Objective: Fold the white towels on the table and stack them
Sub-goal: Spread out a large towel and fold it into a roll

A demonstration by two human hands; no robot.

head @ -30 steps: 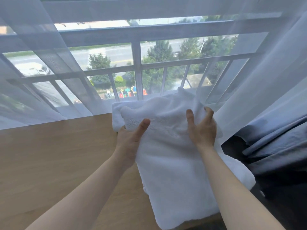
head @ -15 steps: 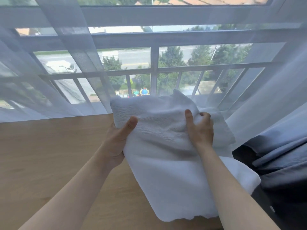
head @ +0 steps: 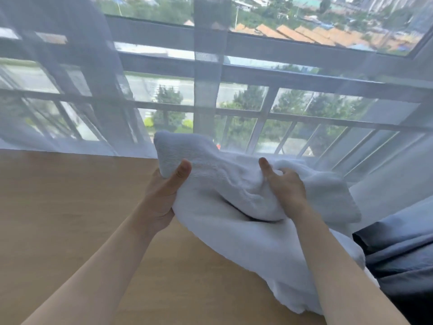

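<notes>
Towel: a white towel is held up between both hands at the far right part of the wooden table, in front of the window. Its upper part is bunched and lifted; its lower part trails down toward the near right edge of the table, over the tabletop.
Left hand: the left hand grips the towel's upper left corner, thumb pressed on top of the cloth and fingers curled underneath, so the corner sticks up above the thumb.
Right hand: the right hand grips a bunched fold of the towel to the right of the left hand, thumb pointing up against the cloth and fingers closed into the fabric.
Relation: the two hands are near each other with a sagging stretch of towel between them.
Hidden: the fingers of both hands are mostly covered by cloth. The right forearm covers part of the towel's lower edge, and whether that end rests on the table or hangs just off it cannot be told.
Surroundings: a sheer curtain hangs across the window; a grey-blue cloth lies at the right, beside the table.
Writing: no readable labels or writing on the towel.
</notes>
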